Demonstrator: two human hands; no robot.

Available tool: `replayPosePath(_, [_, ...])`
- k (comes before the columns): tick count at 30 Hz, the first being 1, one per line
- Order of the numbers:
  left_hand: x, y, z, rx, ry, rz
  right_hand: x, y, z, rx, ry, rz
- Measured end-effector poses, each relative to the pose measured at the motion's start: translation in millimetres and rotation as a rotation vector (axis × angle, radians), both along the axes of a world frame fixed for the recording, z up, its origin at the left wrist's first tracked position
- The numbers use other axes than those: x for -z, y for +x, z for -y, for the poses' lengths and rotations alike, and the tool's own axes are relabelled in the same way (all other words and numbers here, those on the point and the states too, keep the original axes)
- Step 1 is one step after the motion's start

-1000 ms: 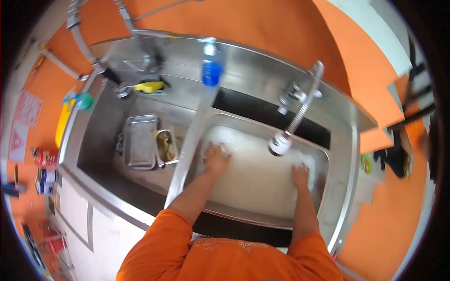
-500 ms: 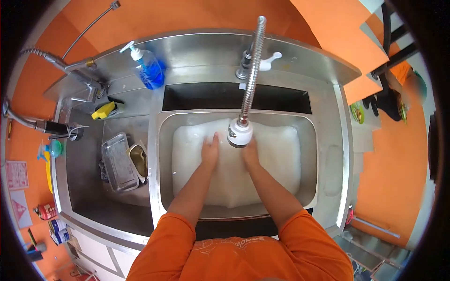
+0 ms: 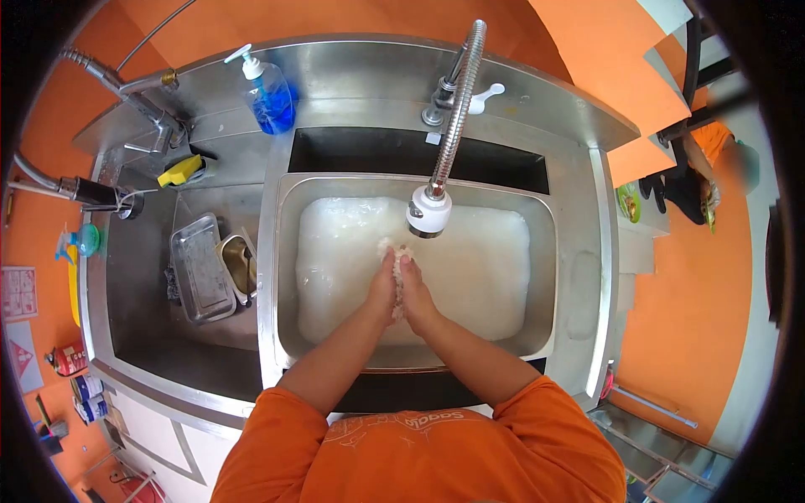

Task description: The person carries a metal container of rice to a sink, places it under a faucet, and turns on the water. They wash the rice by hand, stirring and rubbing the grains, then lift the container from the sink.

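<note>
Since half a second ago, the two hands have come up from the white mass and joined together, the left hand (image 3: 384, 281) and the right hand (image 3: 417, 292) now pressed palm to palm around a small clump of rice (image 3: 397, 254), just below the spray head (image 3: 428, 212). The rest of the rice lies in cloudy water in the basin (image 3: 285, 277) under that head. To do it well, the person probably should rub gently and stay low over the water, so no grains fall outside.

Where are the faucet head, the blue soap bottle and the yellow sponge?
faucet head (image 3: 428, 213), head view, white spray end.
blue soap bottle (image 3: 272, 101), head view, blue body.
yellow sponge (image 3: 181, 171), head view, its top face.
</note>
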State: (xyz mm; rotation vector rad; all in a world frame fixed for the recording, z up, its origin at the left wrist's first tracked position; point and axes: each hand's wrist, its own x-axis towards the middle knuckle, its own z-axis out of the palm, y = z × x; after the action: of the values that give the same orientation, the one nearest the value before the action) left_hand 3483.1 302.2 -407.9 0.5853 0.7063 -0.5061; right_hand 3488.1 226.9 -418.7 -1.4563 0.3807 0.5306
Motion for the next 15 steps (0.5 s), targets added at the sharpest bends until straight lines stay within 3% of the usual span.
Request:
replayPosePath(2, [-7,-2,7,-0.006,0.008,-0.030,-11,3,6,-0.041,-0.015,0.034])
replayPosePath(4, [-34,-7,19,0.029,0.225,-0.026,-32,9,10,0.188,0.226,-0.331])
replayPosePath(8, [16,-1,11,0.039,0.166,0.006,-25,-3,10,0.167,0.311,-0.360])
replayPosePath(10, [31,4,2,0.121,0.336,0.174,-33,2,20,-0.145,0.086,-0.110])
replayPosePath(11, [31,6,-3,0.126,0.333,0.170,-27,8,32,-0.140,0.084,-0.116])
replayPosePath(13, [24,9,-16,0.449,1.160,0.513,-8,15,57,-0.659,-0.484,0.302])
replayPosePath(14, [21,7,-20,0.461,1.157,0.515,-11,13,59,-0.650,-0.483,0.295])
replayPosePath(15, [17,4,-24,0.732,1.416,0.636,-16,9,62,-0.839,-0.718,0.357])
